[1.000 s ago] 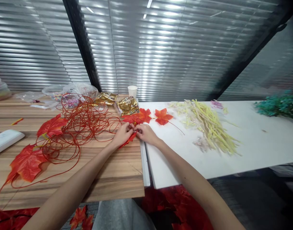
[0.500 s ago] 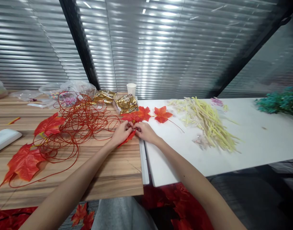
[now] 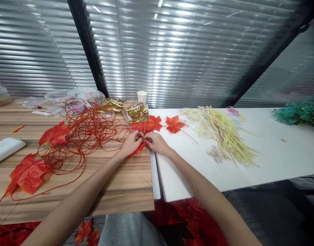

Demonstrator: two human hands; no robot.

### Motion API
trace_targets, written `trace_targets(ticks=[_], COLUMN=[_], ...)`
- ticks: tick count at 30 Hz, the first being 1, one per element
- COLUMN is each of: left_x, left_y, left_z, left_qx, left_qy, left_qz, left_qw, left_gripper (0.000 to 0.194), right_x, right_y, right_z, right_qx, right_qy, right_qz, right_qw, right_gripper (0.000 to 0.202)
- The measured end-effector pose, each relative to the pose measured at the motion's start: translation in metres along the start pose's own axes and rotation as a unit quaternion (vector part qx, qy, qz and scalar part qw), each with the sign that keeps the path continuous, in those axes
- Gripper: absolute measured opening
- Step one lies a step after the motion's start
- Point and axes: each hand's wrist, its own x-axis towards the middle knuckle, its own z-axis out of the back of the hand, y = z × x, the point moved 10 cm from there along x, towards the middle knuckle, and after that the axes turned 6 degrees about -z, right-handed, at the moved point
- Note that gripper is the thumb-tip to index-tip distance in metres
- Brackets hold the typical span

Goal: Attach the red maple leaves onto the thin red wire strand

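My left hand and my right hand meet fingertip to fingertip at the table's right edge. Both are closed in a pinch on a red artificial maple leaf, whose blade sticks out below my fingers. The exact spot they grip is partly hidden. Just beyond lie more red-orange maple leaves, and one separate leaf rests on the white table with a thin red cord running off it. To the left spreads a loose tangle of red cord, with two large leaves attached near it.
Gold foil packets and a paper cup stand behind my hands. Plastic bags and tubs sit at the back left, a white device at far left. Yellow strips and teal flowers lie right. A gap separates the tables.
The view has shifted slightly, so everything sits a little lower. My fingers have moved only slightly and still pinch the maple leaf.
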Motion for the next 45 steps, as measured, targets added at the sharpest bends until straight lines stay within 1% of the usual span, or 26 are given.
trace_targets(ticks=[11, 20, 27, 39, 45], left_x=[0.000, 0.000, 0.000, -0.001, -0.001], left_y=[0.005, 0.000, 0.000, -0.008, -0.009], left_z=[-0.001, -0.001, -0.001, 0.002, 0.002], left_qx=[-0.011, -0.005, -0.012, 0.049, 0.058], left_qy=[0.000, 0.002, 0.000, -0.003, -0.003], left_qz=[-0.003, -0.002, 0.004, -0.002, -0.002], left_qw=[1.000, 1.000, 1.000, 0.999, 0.998], left_gripper=[0.006, 0.006, 0.007, 0.008, 0.007], right_x=[0.000, 0.001, 0.000, 0.000, -0.001], right_y=[0.000, -0.001, 0.000, 0.000, 0.001], right_z=[-0.001, -0.001, -0.001, -0.001, -0.001], right_qx=[0.002, 0.008, 0.006, -0.011, -0.014], right_qy=[0.003, 0.008, 0.008, 0.010, 0.009], right_qz=[-0.002, -0.007, -0.005, -0.008, -0.004], right_qw=[1.000, 1.000, 1.000, 1.000, 1.000], right_gripper=[0.014, 0.014, 0.013, 0.013, 0.014])
